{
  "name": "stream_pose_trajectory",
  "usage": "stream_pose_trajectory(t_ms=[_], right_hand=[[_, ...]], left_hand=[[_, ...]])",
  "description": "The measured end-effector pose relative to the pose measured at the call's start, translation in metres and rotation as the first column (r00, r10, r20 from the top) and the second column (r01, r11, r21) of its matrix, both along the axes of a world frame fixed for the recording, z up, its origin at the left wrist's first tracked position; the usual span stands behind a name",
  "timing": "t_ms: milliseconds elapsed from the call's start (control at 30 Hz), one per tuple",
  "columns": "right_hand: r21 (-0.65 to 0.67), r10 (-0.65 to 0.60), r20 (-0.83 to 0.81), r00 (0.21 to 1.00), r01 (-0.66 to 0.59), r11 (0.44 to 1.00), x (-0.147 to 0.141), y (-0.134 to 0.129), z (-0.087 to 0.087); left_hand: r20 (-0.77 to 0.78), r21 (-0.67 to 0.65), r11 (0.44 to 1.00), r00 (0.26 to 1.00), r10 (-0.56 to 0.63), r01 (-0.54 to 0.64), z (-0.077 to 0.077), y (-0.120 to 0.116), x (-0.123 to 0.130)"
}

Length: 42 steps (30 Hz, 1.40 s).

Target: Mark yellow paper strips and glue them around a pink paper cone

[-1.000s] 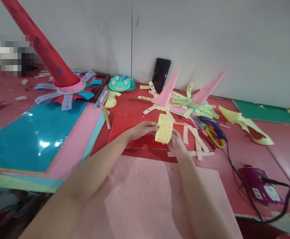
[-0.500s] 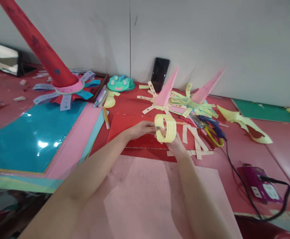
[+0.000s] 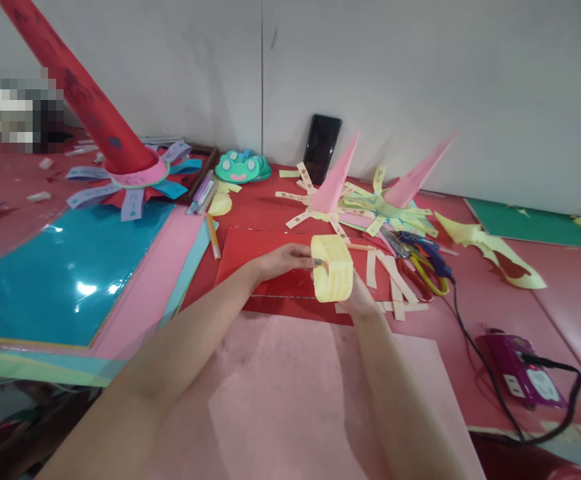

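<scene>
Between my hands is a pale yellow roll of tape (image 3: 339, 275), a wide ring with faint marks on its outer face, raised over the red board (image 3: 270, 253). My left hand (image 3: 288, 260) pinches at the roll's left side, its fingertips touching the rim. Behind and under the roll, my right hand (image 3: 360, 293) grips it from the right; most of its fingers are hidden. Cut paper strips (image 3: 394, 280) lie just right of that hand. Farther back stand two pink paper cones (image 3: 331, 187) with lettered strips round their bases.
A glue gun (image 3: 428, 253) and yellow-handled scissors (image 3: 433, 277) lie on the right, near a purple power box (image 3: 523, 370) with a black cord. A phone (image 3: 321, 150) leans on the wall. On the left, a tall red cone (image 3: 90, 100) stands behind blue sheets (image 3: 70, 280).
The roll has turned in my hands, so its open hole faces me less and its outer face shows more. My left fingertips have shifted slightly along its left side.
</scene>
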State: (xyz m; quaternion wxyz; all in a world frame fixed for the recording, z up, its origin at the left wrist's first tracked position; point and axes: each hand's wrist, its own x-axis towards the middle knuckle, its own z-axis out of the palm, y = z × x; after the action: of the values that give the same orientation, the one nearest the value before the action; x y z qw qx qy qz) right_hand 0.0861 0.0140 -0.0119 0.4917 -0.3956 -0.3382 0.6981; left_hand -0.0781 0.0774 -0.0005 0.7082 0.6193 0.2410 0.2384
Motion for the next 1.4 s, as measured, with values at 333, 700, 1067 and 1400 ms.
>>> stream_pose_trajectory(t_ms=[333, 700, 1067, 1400], right_hand=[[-0.016, 0.019, 0.009, 1.0, -0.019, 1.0, -0.002, -0.003, 0.012], [0.012, -0.022, 0.027, 0.999, 0.021, 1.0, 0.0, -0.001, 0.004], [0.082, 0.072, 0.004, 0.997, -0.072, 0.994, 0.006, 0.0, 0.003], [0.086, 0.077, -0.024, 0.997, -0.074, 0.993, 0.005, -0.002, 0.006]], left_hand=[[0.013, -0.017, 0.998, 0.999, -0.052, 0.053, 0.001, 0.001, -0.004], [0.044, -0.069, 0.997, 0.998, -0.042, 0.045, -0.001, 0.0, -0.002], [0.039, -0.025, 0.997, 0.997, -0.067, 0.068, -0.001, 0.001, -0.004], [0.032, -0.034, 0.999, 0.999, -0.032, 0.033, -0.001, 0.0, -0.002]])
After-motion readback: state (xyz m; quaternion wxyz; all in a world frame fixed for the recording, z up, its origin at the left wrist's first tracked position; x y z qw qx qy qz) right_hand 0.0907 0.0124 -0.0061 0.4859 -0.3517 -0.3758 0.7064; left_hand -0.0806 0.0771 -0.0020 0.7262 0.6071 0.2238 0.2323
